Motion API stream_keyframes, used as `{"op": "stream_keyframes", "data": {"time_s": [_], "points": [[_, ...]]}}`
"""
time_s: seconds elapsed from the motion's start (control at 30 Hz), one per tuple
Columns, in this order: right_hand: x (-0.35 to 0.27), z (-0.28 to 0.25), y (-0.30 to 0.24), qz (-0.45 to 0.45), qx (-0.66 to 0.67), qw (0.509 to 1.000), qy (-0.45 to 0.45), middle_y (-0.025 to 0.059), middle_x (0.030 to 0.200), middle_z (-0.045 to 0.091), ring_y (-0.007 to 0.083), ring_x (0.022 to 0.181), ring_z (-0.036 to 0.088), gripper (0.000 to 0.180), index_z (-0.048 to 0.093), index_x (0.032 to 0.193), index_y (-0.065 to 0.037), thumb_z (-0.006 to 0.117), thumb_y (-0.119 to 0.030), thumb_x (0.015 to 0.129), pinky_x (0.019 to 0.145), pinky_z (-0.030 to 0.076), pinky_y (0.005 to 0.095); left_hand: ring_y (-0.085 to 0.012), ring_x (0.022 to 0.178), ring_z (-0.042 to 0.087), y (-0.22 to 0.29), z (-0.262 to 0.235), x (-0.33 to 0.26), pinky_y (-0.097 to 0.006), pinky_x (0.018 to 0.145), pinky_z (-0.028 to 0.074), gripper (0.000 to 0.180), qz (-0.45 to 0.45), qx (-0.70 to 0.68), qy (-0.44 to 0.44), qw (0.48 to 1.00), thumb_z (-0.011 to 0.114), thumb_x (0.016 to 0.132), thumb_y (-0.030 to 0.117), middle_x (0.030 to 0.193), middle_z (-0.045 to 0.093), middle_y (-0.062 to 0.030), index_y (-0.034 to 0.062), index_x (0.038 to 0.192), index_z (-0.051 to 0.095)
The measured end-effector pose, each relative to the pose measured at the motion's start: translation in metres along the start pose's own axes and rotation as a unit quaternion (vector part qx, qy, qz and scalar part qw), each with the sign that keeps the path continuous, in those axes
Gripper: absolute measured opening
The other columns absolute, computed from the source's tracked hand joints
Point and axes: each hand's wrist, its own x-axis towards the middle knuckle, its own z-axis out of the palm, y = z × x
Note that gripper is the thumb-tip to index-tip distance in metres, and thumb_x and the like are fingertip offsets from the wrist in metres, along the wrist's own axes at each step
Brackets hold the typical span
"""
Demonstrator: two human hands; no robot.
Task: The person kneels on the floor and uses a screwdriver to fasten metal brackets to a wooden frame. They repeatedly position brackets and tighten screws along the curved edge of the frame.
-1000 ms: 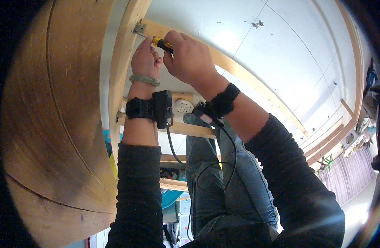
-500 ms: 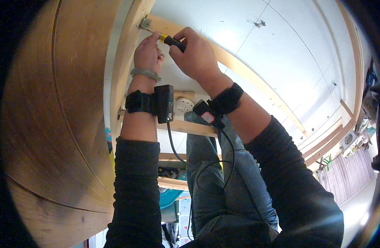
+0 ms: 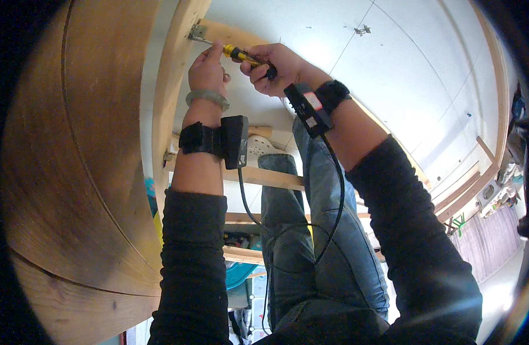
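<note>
I look up from under a round wooden table. My right hand (image 3: 271, 68) grips a screwdriver (image 3: 241, 56) with a yellow and black handle; its shaft points left at a small metal bracket (image 3: 196, 33) where a wooden rail (image 3: 230, 34) meets a wooden leg (image 3: 171, 86). My left hand (image 3: 207, 70) pinches the shaft near the tip, fingers curled around it. Both wrists carry black strapped devices with cables running down my dark sleeves.
The round tabletop underside (image 3: 74, 172) fills the left. Lower wooden crossbars (image 3: 270, 177) run behind my bent knees in blue jeans (image 3: 316, 230). A white ceiling (image 3: 402, 75) spreads above right. A teal object (image 3: 241, 273) lies below.
Both hands stayed at the bracket. My right hand rotated on the screwdriver handle and its wrist device swung round towards me; the left fingers moved onto the shaft.
</note>
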Motion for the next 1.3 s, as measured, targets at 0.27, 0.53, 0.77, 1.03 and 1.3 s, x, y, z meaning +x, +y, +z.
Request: {"op": "stream_keyframes", "data": {"time_s": [0.27, 0.53, 0.77, 1.03, 1.3], "points": [[0.004, 0.009, 0.020, -0.480, -0.730, 0.391, 0.290, 0.0112, 0.080, 0.062, 0.0330, 0.068, 0.060, 0.017, 0.059, 0.095, -0.012, 0.059, -0.023, 0.082, 0.063, 0.049, 0.0422, -0.0177, 0.052, 0.054, 0.002, 0.001, 0.027, -0.030, 0.046, 0.044, 0.050, 0.035, 0.251, 0.036, 0.967, 0.049, 0.087, 0.048, 0.066, 0.055, -0.0077, 0.0007, 0.092, 0.064], [-0.005, 0.008, 0.034, -0.416, -0.519, 0.669, 0.332, 0.0066, 0.063, 0.053, 0.0247, 0.064, 0.059, 0.022, 0.054, 0.089, -0.007, 0.058, -0.028, 0.085, 0.054, 0.047, 0.0365, -0.0181, 0.059, 0.057, -0.011, -0.004, 0.041, -0.031, 0.056, 0.045, 0.051, 0.104, 0.298, 0.022, 0.949, 0.040, 0.090, 0.047, 0.069, 0.056, -0.0104, 0.0008, 0.086, 0.061], [-0.020, 0.017, 0.023, -0.378, -0.529, 0.694, 0.310, 0.0052, 0.070, 0.055, 0.0196, 0.058, 0.055, 0.015, 0.053, 0.092, -0.008, 0.059, -0.019, 0.086, 0.053, 0.044, 0.0304, -0.0110, 0.043, 0.035, 0.008, 0.004, 0.015, -0.025, 0.043, 0.032, 0.046, 0.010, 0.015, -0.088, 0.996, 0.043, 0.090, 0.051, 0.057, 0.041, 0.0008, 0.0076, 0.077, 0.051], [-0.042, 0.037, 0.021, -0.239, -0.537, 0.759, 0.279, 0.0189, 0.080, 0.061, 0.0379, 0.078, 0.060, 0.020, 0.049, 0.099, -0.008, 0.056, -0.020, 0.085, 0.068, 0.049, 0.0448, -0.0114, 0.044, 0.036, 0.021, 0.019, -0.011, -0.027, 0.044, 0.033, 0.043, -0.073, 0.021, -0.050, 0.996, 0.049, 0.088, 0.048, 0.053, 0.035, 0.0014, 0.0073, 0.076, 0.046], [-0.017, 0.041, 0.043, -0.493, -0.700, 0.462, 0.231, 0.0237, 0.100, 0.054, 0.0402, 0.095, 0.054, 0.028, 0.047, 0.102, -0.002, 0.057, -0.007, 0.077, 0.081, 0.045, 0.0458, -0.0117, 0.047, 0.041, 0.011, 0.000, 0.000, -0.030, 0.047, 0.037, 0.024, -0.042, 0.041, -0.093, 0.994, 0.050, 0.086, 0.033, 0.059, 0.045, -0.0022, 0.0093, 0.083, 0.054]]}}
